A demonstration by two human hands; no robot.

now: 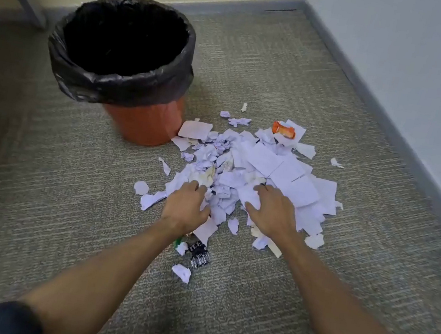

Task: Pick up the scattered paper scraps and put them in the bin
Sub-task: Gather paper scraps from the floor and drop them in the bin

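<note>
Where the heap of torn white paper scraps (256,172) spreads over the grey carpet (68,171), the left hand (187,207) curls its fingers into it. The right hand (272,212) presses flat; both sets of fingertips are buried. Whether the left grips paper cannot be told, and the black-lined orange plastic bin (139,122) shows only darkness inside.

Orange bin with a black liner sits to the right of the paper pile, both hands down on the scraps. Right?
Not quite: in the head view the orange bin with its black liner stands left of the paper pile, not right. The rest holds: the left hand and right hand are both down on the scraps.

Paper scraps (244,170) right of bin (120,64)
</note>
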